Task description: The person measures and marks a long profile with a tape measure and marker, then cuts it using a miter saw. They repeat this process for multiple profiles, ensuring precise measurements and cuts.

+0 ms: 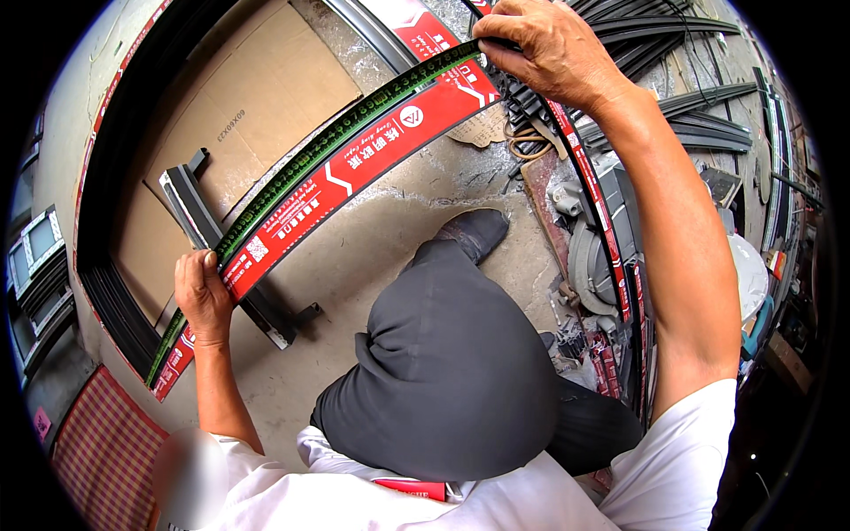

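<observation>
A green measuring tape (354,119) with dark markings lies stretched along a long profile with red printed film (345,164), slanting from lower left to upper right. My left hand (204,296) is closed round the profile and tape near their lower-left end, its thumb on top. At the upper right, my right hand (544,49) pinches the tape's far stretch; a dark part shows under its fingers, and its palm side is hidden. No tape case can be made out.
A dark metal bar (190,208) crosses under the profile, beside a flat cardboard sheet (248,97). Black frame pieces (97,221) stand at left. Bundled dark profiles (673,53) and a grey machine (589,265) are at right. A checked cloth (106,451) is lower left.
</observation>
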`<action>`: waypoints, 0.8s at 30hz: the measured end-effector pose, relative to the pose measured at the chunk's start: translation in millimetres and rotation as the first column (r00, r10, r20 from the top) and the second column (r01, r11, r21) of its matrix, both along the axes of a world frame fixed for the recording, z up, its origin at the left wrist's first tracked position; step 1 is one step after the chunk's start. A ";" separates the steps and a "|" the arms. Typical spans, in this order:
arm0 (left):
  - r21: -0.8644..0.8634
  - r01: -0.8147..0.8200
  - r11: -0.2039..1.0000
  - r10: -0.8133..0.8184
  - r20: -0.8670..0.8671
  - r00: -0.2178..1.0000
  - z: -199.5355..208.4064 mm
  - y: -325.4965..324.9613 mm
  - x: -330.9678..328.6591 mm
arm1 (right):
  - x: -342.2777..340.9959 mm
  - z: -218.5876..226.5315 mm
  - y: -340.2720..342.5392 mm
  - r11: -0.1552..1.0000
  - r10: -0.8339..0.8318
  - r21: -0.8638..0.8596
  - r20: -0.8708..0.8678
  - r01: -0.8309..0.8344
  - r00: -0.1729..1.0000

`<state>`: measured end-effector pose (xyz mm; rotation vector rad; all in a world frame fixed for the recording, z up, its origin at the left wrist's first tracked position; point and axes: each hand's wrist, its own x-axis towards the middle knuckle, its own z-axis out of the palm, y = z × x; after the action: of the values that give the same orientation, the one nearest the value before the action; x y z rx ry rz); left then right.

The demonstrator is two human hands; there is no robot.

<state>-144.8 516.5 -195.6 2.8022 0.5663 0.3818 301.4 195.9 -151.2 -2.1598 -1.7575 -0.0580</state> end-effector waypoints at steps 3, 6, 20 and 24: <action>0.000 0.006 1.000 -0.006 0.002 1.000 -1.0 1.3 -0.9 | 0.0 1.0 0.1 1.000 -0.001 -0.004 0.003 0.001 1.000; -0.002 0.008 1.000 -0.008 -0.001 1.000 -1.8 2.1 -1.9 | 0.0 0.3 0.4 1.000 0.000 -0.007 0.009 0.001 1.000; -0.010 0.007 1.000 -0.007 0.003 1.000 0.4 0.8 -0.3 | 0.2 0.1 0.7 1.000 0.014 0.004 0.025 -0.015 1.000; -0.004 0.007 1.000 -0.007 -0.003 1.000 -0.8 1.3 -1.1 | -0.2 0.1 0.7 1.000 0.002 0.004 0.012 -0.002 1.000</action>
<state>-145.9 517.8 -196.4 2.8003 0.5577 0.3753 301.2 196.6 -151.2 -2.1590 -1.7649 -0.0735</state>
